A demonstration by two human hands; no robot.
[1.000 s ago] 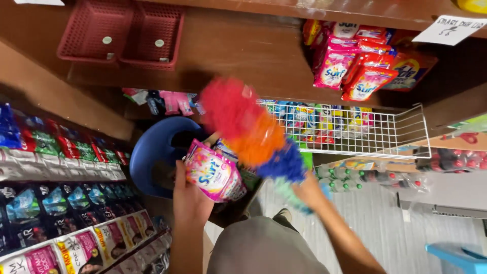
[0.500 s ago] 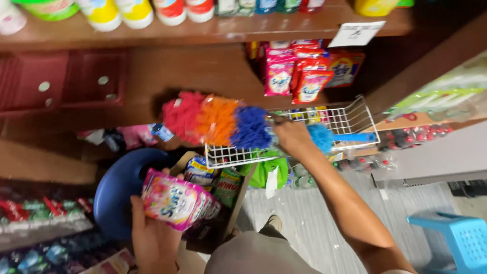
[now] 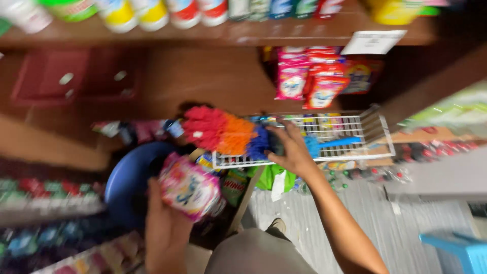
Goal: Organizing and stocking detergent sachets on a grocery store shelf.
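The duster (image 3: 223, 133) looks fluffy and soft — matt fibres in red, orange and blue. The pink packet (image 3: 188, 186) is glossy plastic film. The basket (image 3: 350, 133) is white coated wire, smooth. The shelf (image 3: 213, 35) is brown wood — dull finish. The basin (image 3: 127, 180) is smooth blue plastic.

The left hand (image 3: 165, 231) held a pink packet (image 3: 188, 186) in front of a blue basin (image 3: 127, 180). The right hand (image 3: 290, 149) gripped a fluffy duster (image 3: 223, 133) with red, orange and blue parts, which lay across the edge of a white wire basket (image 3: 355, 152). Pink packets (image 3: 309, 76) stood on the wooden shelf (image 3: 203, 76) behind. The picture was blurred.
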